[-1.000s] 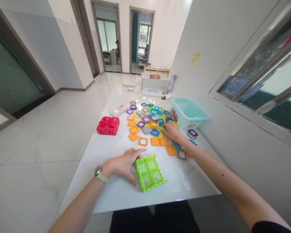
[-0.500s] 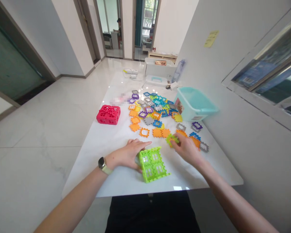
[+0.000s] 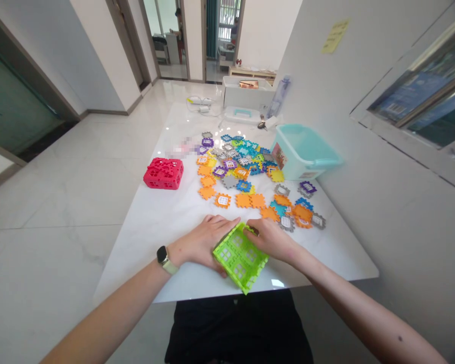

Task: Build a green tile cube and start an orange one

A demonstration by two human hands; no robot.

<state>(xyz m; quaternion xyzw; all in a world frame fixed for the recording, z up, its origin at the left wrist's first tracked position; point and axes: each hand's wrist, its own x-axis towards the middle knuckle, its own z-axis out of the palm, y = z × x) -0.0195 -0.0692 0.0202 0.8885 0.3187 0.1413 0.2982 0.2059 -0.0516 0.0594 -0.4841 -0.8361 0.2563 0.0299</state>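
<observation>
A lime-green open box of interlocking window panels [image 3: 239,259] rests tilted on the near part of the white table. My left hand [image 3: 205,239] grips its left side, thumb below and fingers along the far edge. At the box's far right edge is my right hand [image 3: 270,237], its fingers curled and pinching at the green rim. The loose green tile it carried is largely hidden by those fingers; I cannot tell whether it is joined. Just beyond lie orange tiles [image 3: 250,201] and a grey window tile [image 3: 287,223].
A red box of the same panels [image 3: 163,173] stands at the left table edge. Many coloured tiles [image 3: 229,182] are spread mid-table. An aqua bin [image 3: 307,162] stands right, beside the wall. Farther back are a white case [image 3: 242,115], a grey box [image 3: 246,97] and cables [image 3: 200,103].
My right hand has brought the green tile from among the orange tiles leftward to the green box. The box has been turned and tilted, with my left hand still on it.
</observation>
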